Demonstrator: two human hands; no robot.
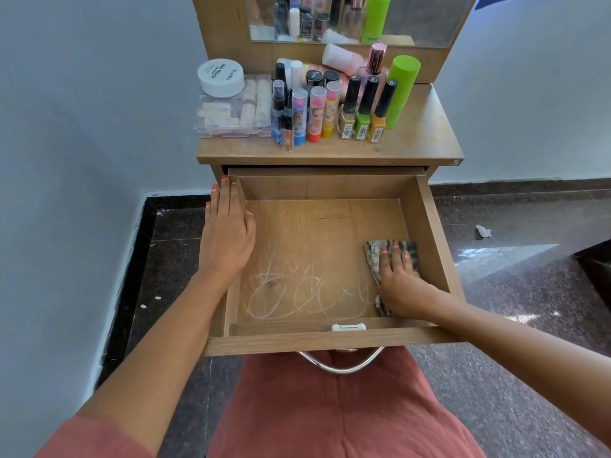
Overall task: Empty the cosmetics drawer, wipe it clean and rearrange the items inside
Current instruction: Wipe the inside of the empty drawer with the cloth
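Observation:
The wooden drawer (429, 226) is pulled out and holds nothing but a patterned cloth (373, 256). White scribble marks (297, 292) cover the near part of its floor. My right hand (400, 285) presses flat on the cloth at the drawer's right side, fingers straight. My left hand (228, 226) rests flat on the drawer's left wall, fingers extended toward the cabinet. The cosmetics stand on the tabletop (426, 133): lip balm tubes (314, 114), nail polish bottles (363, 110), a green can (400, 90), a white jar (221, 77) on a clear box (231, 110).
A mirror (429, 21) stands behind the cosmetics. The drawer's metal handle (340, 365) hangs over my lap. White walls stand to the left and right. A crumpled scrap (482, 231) lies on the dark stone floor at right.

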